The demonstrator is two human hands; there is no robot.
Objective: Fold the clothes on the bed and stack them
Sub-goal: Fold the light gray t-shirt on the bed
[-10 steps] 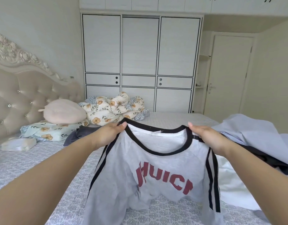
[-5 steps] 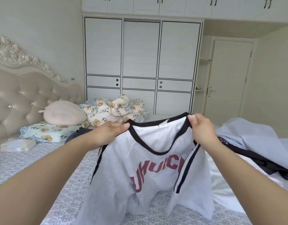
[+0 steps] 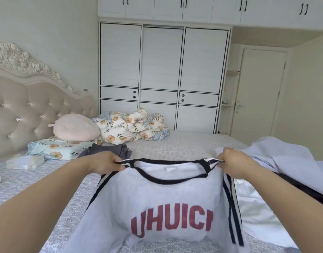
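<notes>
A light grey T-shirt (image 3: 157, 201) with a black neckline, black shoulder stripes and red letters hangs stretched between both hands over the bed (image 3: 184, 145). My left hand (image 3: 106, 164) grips its left shoulder seam. My right hand (image 3: 233, 162) grips its right shoulder seam. The shirt's front faces me and its lower part drops out of view. A dark grey folded garment (image 3: 109, 150) lies on the bed just beyond my left hand. A pale blue garment (image 3: 277, 154) lies crumpled at the right over dark cloth (image 3: 306, 190) and a white cloth (image 3: 257, 212).
A floral duvet (image 3: 131, 126) is bunched at the far side of the bed, beside a pink cushion (image 3: 76, 127) and a floral pillow (image 3: 56, 147). A tufted headboard (image 3: 29, 110) stands left. White wardrobes (image 3: 162, 77) and a door (image 3: 257, 92) fill the far wall.
My hands have moved apart and lower, pulling the shirt's shoulders out wide and flat. The right side, bunched and swung inward before, now hangs straight.
</notes>
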